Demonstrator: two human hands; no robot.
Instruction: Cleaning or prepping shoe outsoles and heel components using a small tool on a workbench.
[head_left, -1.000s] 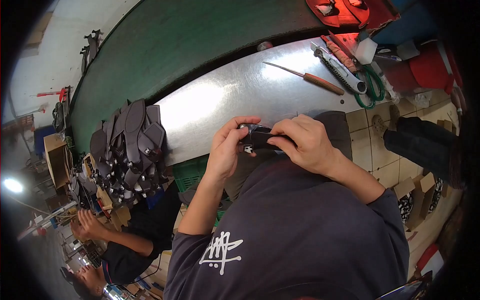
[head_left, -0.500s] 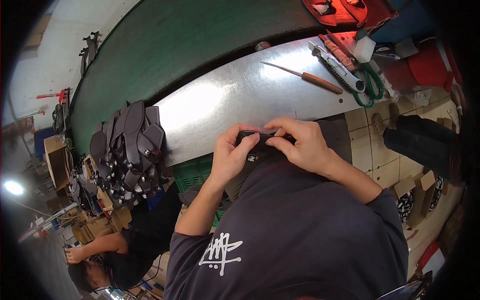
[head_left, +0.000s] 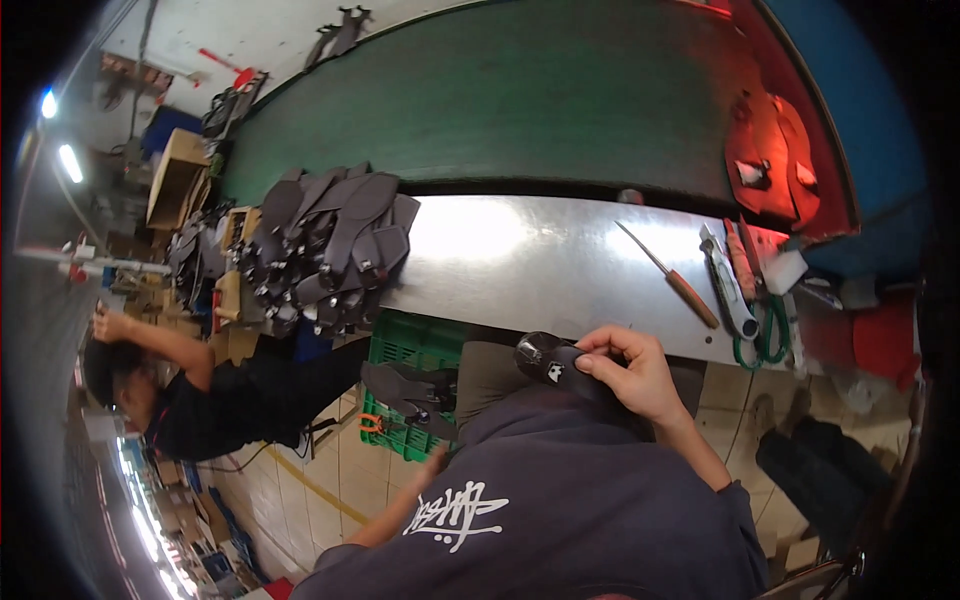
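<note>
My right hand (head_left: pixel 632 375) pinches a dark grey strap piece (head_left: pixel 590 380) between thumb and fingers over my lap. Its rounded end (head_left: pixel 535 352) is glossy black, and a small shiny fitting sits beside it. My left hand (head_left: pixel 434 465) is low at the side of the green crate (head_left: pixel 385 345), its fingers blurred and partly hidden. Inside that crate lie several dark grey pieces (head_left: pixel 405 385) and orange-handled pliers (head_left: pixel 372 424). On the left end of the metal worktop is a heap of similar dark grey pieces (head_left: pixel 340 225) with small shiny fittings.
A wooden-handled awl (head_left: pixel 690 298), a utility knife (head_left: pixel 730 285) and green-handled scissors (head_left: pixel 765 335) lie at the right of the metal worktop (head_left: pixel 520 250). Behind it runs a green belt (head_left: pixel 480 100), with red-lit pieces (head_left: pixel 770 165) on it. A co-worker (head_left: pixel 230 385) is at left.
My left hand has let go of the strap piece and dropped down beside the green crate. My right hand keeps the piece, now showing its glossy end. The view has swung left.
</note>
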